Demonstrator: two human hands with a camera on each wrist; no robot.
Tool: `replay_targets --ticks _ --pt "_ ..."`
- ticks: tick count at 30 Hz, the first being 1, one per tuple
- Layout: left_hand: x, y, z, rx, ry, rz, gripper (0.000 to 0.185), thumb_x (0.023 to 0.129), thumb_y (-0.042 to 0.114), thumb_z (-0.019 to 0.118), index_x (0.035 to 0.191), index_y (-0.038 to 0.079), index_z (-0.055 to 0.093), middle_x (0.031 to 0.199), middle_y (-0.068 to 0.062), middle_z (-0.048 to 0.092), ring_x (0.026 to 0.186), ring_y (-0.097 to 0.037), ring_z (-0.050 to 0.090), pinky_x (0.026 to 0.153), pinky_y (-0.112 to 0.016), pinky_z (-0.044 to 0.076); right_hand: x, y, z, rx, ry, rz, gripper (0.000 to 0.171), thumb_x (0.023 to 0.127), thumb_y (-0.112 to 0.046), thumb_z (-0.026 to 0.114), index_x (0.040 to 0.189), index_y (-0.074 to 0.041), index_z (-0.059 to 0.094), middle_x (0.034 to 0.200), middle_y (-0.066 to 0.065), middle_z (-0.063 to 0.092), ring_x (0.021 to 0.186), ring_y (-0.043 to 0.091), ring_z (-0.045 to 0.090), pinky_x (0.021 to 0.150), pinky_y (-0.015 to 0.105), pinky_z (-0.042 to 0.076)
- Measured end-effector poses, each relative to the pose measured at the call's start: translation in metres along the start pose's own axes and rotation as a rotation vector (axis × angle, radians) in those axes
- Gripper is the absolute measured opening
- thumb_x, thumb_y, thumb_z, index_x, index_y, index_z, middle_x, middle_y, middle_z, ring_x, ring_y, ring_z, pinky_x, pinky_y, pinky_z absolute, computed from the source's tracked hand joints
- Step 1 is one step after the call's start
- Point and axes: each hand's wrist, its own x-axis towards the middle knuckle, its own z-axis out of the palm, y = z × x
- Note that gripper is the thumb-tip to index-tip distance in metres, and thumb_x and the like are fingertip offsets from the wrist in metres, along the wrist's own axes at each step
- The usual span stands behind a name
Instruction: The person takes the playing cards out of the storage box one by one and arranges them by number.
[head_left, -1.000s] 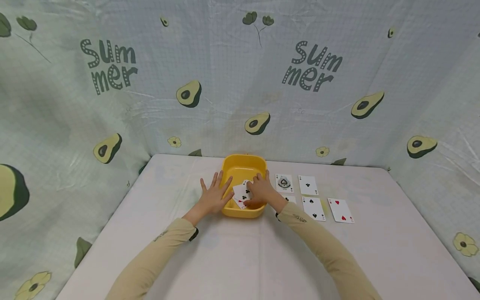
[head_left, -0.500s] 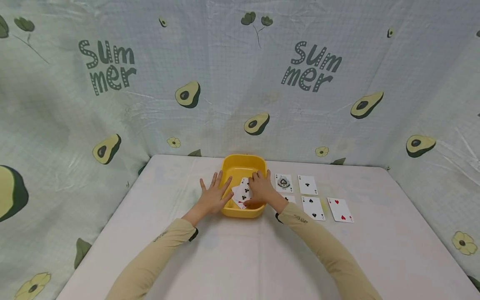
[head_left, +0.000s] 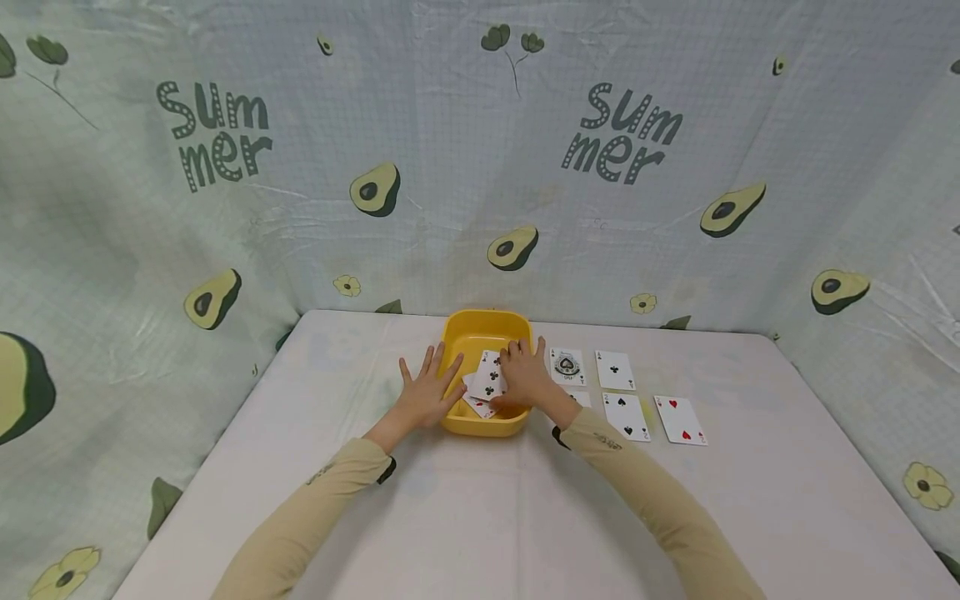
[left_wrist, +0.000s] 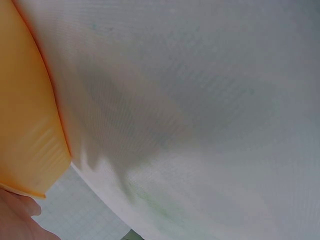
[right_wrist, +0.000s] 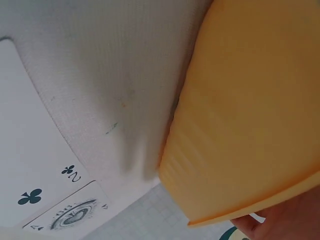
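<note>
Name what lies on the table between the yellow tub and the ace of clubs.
In the head view, the ace of spades lies face up between the yellow tub and the ace of clubs.

I'm viewing a screened-off tabletop workspace, wider room unclear: avocado-print sheeting (head_left: pixel 442 108) is enclosing a pale table (head_left: pixel 450 525) on three sides.

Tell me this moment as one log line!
left hand: fingers spread at left rim of yellow tray | right hand: over clubs card in tray | table: face-up cards right of tray
</note>
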Motion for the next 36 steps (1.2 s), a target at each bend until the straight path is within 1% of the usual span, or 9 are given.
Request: replay_targets --ticks 3,9,15,18,22,24,29,36 --pt "-0.001 0.001 0.000 0.000 0.001 0.001 0.056 0.094 0.043 0.034 0.143 0.018 0.021 0.150 -0.018 0.005 0.138 -0.038 0.004 0.095 -0.072 -0.005 -0.002 0.002 -0.003 0.024 0.006 -0.001 0.094 0.062 -0.068 0.063 0.129 -0.005 0.043 0.126 0.016 0.043 0.122 0.034 0.032 0.100 0.063 0.015" --pt "-0.001 0.001 -0.002 0.002 -0.011 -0.001 0.056 0.094 0.042 0.033 0.143 0.019 0.019 0.150 -0.019 0.004 0.138 -0.038 0.002 0.095 -0.072 -0.004 -0.007 0.006 -0.006 0.050 0.004 0.024 0.096 0.062 -0.067 0.064 0.135 -0.010 0.037 0.128 0.018 0.039 0.123 0.036 0.028 0.101 0.063 0.014" --pt "-0.001 0.000 -0.002 0.011 -0.010 -0.002 0.056 0.094 0.042 0.034 0.143 0.019 0.019 0.150 -0.018 0.004 0.137 -0.039 0.004 0.095 -0.072 -0.003 -0.014 0.008 -0.009 0.101 0.021 0.033 0.096 0.062 -0.064 0.066 0.137 -0.013 0.035 0.126 0.017 0.038 0.119 0.036 0.027 0.101 0.063 0.011" --pt "-0.001 0.000 -0.001 0.013 -0.009 0.000 0.057 0.094 0.042 0.034 0.143 0.019 0.019 0.150 -0.018 0.004 0.137 -0.039 0.004 0.095 -0.072 -0.003 -0.018 0.009 -0.009 0.109 0.044 0.017 0.095 0.063 -0.063 0.066 0.137 -0.012 0.035 0.124 0.017 0.038 0.117 0.036 0.029 0.101 0.063 0.011" --pt "-0.002 0.000 0.000 0.016 -0.009 0.003 0.057 0.094 0.043 0.034 0.143 0.019 0.018 0.150 -0.018 0.004 0.137 -0.039 0.004 0.095 -0.072 -0.002 -0.024 0.012 -0.010 0.125 0.087 -0.001 0.093 0.064 -0.061 0.066 0.136 -0.011 0.036 0.127 0.016 0.040 0.117 0.037 0.031 0.100 0.064 0.012" --pt "-0.002 0.000 -0.001 0.017 -0.010 0.004 0.057 0.094 0.042 0.034 0.144 0.019 0.018 0.150 -0.018 0.004 0.138 -0.039 0.004 0.095 -0.072 -0.001 -0.028 0.013 -0.012 0.120 0.101 -0.005 0.090 0.066 -0.060 0.065 0.136 -0.011 0.037 0.129 0.015 0.040 0.118 0.037 0.031 0.099 0.065 0.012" --pt "-0.001 0.001 -0.001 0.014 -0.013 0.001 0.058 0.094 0.043 0.034 0.144 0.020 0.018 0.150 -0.018 0.004 0.138 -0.038 0.003 0.095 -0.072 -0.001 -0.039 0.018 -0.015 0.091 0.151 -0.023 0.085 0.068 -0.061 0.062 0.133 -0.012 0.040 0.129 0.013 0.042 0.117 0.036 0.033 0.098 0.065 0.016" --pt "0.000 -0.001 -0.001 0.015 -0.009 0.002 0.058 0.094 0.043 0.035 0.144 0.019 0.018 0.150 -0.018 0.004 0.137 -0.039 0.005 0.095 -0.072 -0.001 -0.059 0.030 -0.017 0.085 0.198 -0.062 0.083 0.070 -0.061 0.059 0.133 -0.012 0.038 0.126 0.011 0.042 0.117 0.035 0.031 0.098 0.065 0.014"
